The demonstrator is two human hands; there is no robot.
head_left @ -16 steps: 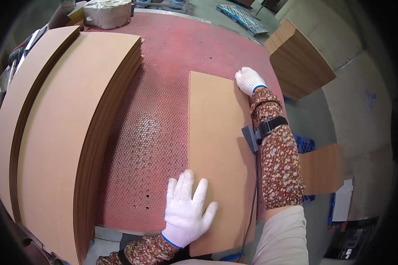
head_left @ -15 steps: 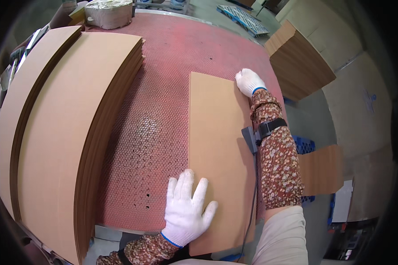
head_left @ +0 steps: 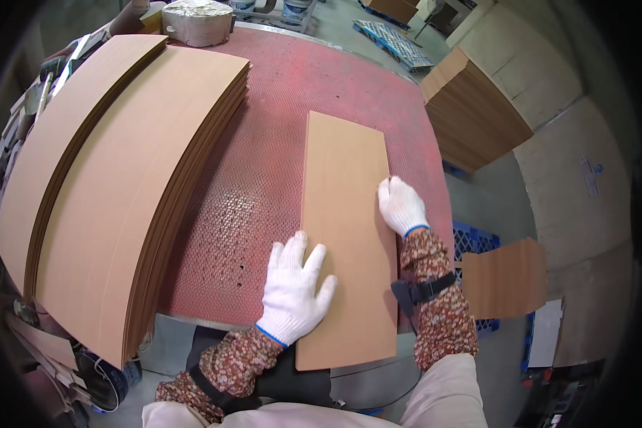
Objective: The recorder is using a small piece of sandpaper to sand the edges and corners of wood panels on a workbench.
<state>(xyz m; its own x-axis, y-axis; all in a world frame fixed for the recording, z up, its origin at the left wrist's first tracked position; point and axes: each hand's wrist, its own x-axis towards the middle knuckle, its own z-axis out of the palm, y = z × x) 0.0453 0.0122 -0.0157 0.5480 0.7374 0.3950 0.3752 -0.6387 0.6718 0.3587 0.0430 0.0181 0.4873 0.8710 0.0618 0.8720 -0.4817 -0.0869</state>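
A long light-brown wooden board (head_left: 346, 178) lies lengthwise in front of me on a red mesh-textured table (head_left: 278, 93), its near end jutting past the table's front edge. My left hand (head_left: 292, 296), in a white knit glove, rests flat over the board's left edge with its fingers spread. At the right long edge, about a third of the way down, my right hand (head_left: 403, 205) has its gloved fingers curled and pressed together against the edge. Whatever those fingers may hold is mostly hidden; only a tiny dark bit shows at the fingertips.
Tall stacks of similar boards (head_left: 143, 157) fill the table's left side. A foil-coloured round bundle (head_left: 198, 23) stands at the far left. To the right, more board stacks (head_left: 474, 110) rest on blue pallets (head_left: 471, 239). Cables hang near the front floor.
My right hand has slid toward me along the board's right edge, from the far corner. My left hand keeps its place on the board, while the whole view has shifted slightly.
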